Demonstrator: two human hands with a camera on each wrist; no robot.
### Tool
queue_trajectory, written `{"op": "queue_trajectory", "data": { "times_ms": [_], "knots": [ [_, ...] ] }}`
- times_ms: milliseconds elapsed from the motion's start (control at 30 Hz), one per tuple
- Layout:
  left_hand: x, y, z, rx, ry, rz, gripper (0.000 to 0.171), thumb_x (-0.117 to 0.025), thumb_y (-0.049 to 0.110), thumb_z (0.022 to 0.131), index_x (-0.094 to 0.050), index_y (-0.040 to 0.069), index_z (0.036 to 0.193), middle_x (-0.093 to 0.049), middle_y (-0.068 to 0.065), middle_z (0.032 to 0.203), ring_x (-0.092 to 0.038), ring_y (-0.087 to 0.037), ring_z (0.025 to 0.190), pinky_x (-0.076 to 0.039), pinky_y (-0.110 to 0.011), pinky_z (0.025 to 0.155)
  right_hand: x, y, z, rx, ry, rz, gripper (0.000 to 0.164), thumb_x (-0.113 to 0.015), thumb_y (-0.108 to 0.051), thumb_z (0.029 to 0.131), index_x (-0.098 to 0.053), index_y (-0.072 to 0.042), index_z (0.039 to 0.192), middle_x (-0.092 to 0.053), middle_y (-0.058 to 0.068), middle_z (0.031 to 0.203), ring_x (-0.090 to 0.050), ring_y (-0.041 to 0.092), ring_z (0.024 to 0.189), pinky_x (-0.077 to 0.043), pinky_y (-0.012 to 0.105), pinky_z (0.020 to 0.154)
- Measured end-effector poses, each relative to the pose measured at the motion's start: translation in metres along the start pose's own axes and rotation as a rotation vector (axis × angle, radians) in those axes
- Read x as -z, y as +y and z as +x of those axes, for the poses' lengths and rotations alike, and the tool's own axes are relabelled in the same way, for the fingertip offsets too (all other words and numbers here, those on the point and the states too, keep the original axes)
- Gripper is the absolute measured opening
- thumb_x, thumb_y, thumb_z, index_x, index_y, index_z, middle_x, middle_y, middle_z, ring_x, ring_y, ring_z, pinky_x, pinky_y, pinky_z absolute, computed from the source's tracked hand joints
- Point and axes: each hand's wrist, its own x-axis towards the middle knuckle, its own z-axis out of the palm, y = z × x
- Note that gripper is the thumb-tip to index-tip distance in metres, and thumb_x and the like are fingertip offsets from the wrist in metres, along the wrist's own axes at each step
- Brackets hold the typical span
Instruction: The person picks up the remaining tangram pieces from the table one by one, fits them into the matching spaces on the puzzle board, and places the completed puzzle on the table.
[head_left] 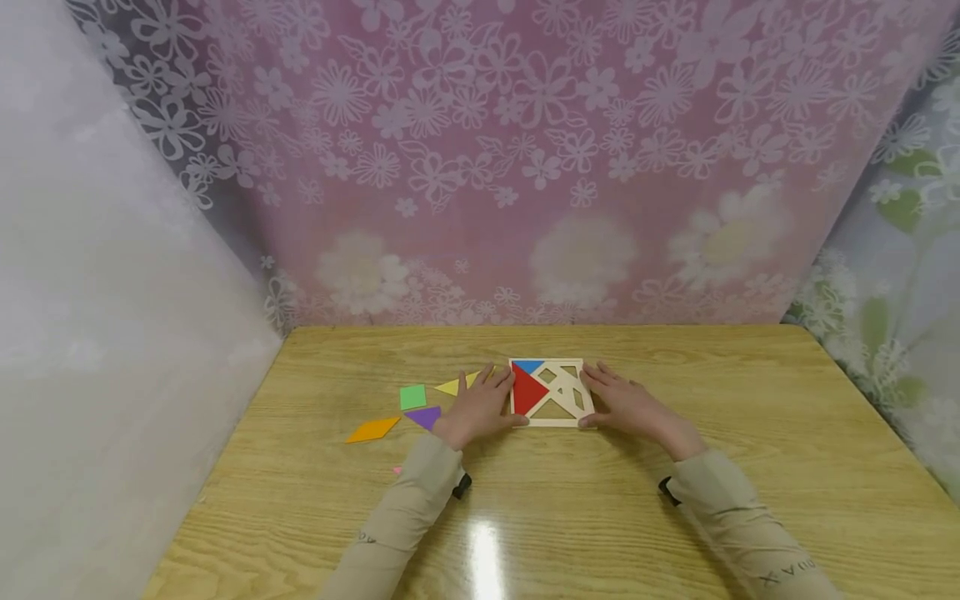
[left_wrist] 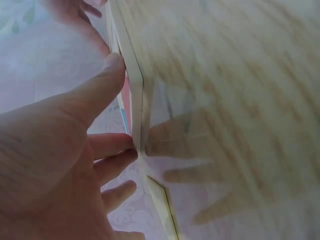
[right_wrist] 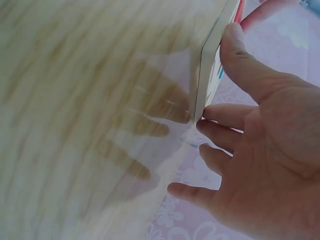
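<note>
A pale wooden tangram board [head_left: 555,422] lies flat on the table between my two hands. A large red triangle [head_left: 528,390] and a blue triangle [head_left: 528,366] sit in its left part; several cut-outs on the right hold no piece. My left hand [head_left: 480,407] holds the board's left side, thumb at the near corner and fingertips along the edge. Opposite it, my right hand [head_left: 630,407] holds the right side the same way. Just left of the left hand are a yellow triangle [head_left: 453,386] and a purple piece [head_left: 424,417], both partly covered by that hand.
Farther left on the wooden table [head_left: 750,375] lie a green square [head_left: 412,397] and an orange parallelogram [head_left: 373,430]. A bit of a pink piece [head_left: 397,471] shows beside the left sleeve, the remainder hidden. A pink flowered curtain [head_left: 480,167] hangs behind the table's back edge.
</note>
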Motion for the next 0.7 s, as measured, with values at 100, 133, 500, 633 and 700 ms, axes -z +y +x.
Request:
{"op": "queue_trajectory", "data": {
  "times_ms": [100,133,500,633,700],
  "knots": [
    [0.000,0.000,-0.001,-0.005,0.004,0.001,0.084,-0.062,0.057,0.095,-0.032,0.011,0.159,-0.029,-0.005,0.165,-0.016,-0.031,0.155,-0.013,-0.069,0.118,0.000,-0.002,0.001,-0.008,-0.007,0.003,0.092,-0.072,-0.045,0.091,-0.031,0.007,0.155,-0.022,0.025,0.163,-0.015,0.048,0.150,-0.026,0.077,0.106],
    [0.000,0.000,-0.002,-0.006,0.005,-0.001,0.084,-0.062,0.057,0.095,-0.032,0.011,0.159,-0.029,-0.005,0.165,-0.016,-0.031,0.155,-0.013,-0.068,0.118,0.000,-0.003,0.001,-0.011,-0.009,0.008,0.092,-0.072,-0.045,0.091,-0.031,0.007,0.155,-0.022,0.025,0.163,-0.015,0.049,0.150,-0.027,0.076,0.106],
    [-0.004,-0.001,-0.005,-0.022,0.035,0.025,0.080,-0.060,0.053,0.098,-0.033,0.008,0.159,-0.028,-0.008,0.166,-0.018,-0.033,0.155,-0.016,-0.068,0.118,-0.006,-0.002,-0.001,-0.019,-0.002,-0.032,0.089,-0.067,-0.048,0.094,-0.030,0.005,0.156,-0.023,0.023,0.164,-0.017,0.047,0.150,-0.028,0.078,0.104],
    [-0.004,0.000,-0.008,-0.025,0.035,0.033,0.080,-0.060,0.053,0.098,-0.033,0.008,0.159,-0.027,-0.008,0.166,-0.018,-0.032,0.155,-0.017,-0.067,0.118,-0.006,-0.007,-0.006,-0.005,0.010,-0.059,0.085,-0.063,-0.046,0.097,-0.030,0.004,0.156,-0.024,0.024,0.163,-0.019,0.047,0.150,-0.028,0.078,0.104],
    [-0.004,0.000,-0.010,-0.027,0.033,0.036,0.080,-0.059,0.053,0.098,-0.033,0.008,0.159,-0.027,-0.008,0.166,-0.018,-0.032,0.155,-0.017,-0.067,0.118,-0.006,-0.011,-0.010,0.003,0.020,-0.074,0.081,-0.061,-0.044,0.099,-0.031,0.005,0.156,-0.025,0.025,0.163,-0.021,0.047,0.149,-0.027,0.079,0.103]
  ]
}}
